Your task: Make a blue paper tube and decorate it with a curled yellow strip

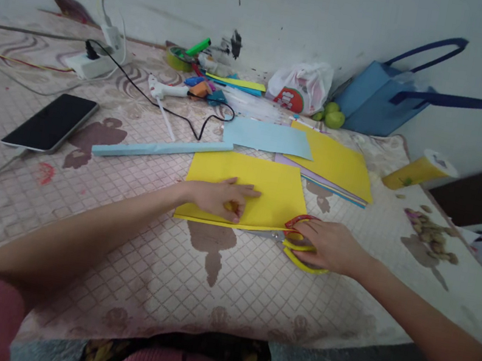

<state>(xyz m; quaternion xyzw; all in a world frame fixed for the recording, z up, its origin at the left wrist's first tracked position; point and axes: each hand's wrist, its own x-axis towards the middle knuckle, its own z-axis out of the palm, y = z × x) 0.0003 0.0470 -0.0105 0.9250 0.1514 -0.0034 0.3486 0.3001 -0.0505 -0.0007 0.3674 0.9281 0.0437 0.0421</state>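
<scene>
A yellow sheet of paper [264, 178] lies before me, with a narrow strip folded along its near edge. My left hand [222, 197] rests on the sheet, fingers apart, pressing it near that edge. In my right hand [327, 244] are scissors [301, 264] with red and yellow handles. Their blades lie along the sheet's near edge and are partly hidden under it. Just behind the sheet are a folded light blue paper strip [158, 149] and a light blue sheet [267, 137].
A stack of coloured papers [336, 162] lies at right. Behind are a glue gun [168, 89] with its black cord, a white plastic bag [303, 86], green fruits [334, 120] and a blue bag [375, 98]. A phone [51, 123] charges at left. Ginger [433, 234] lies far right.
</scene>
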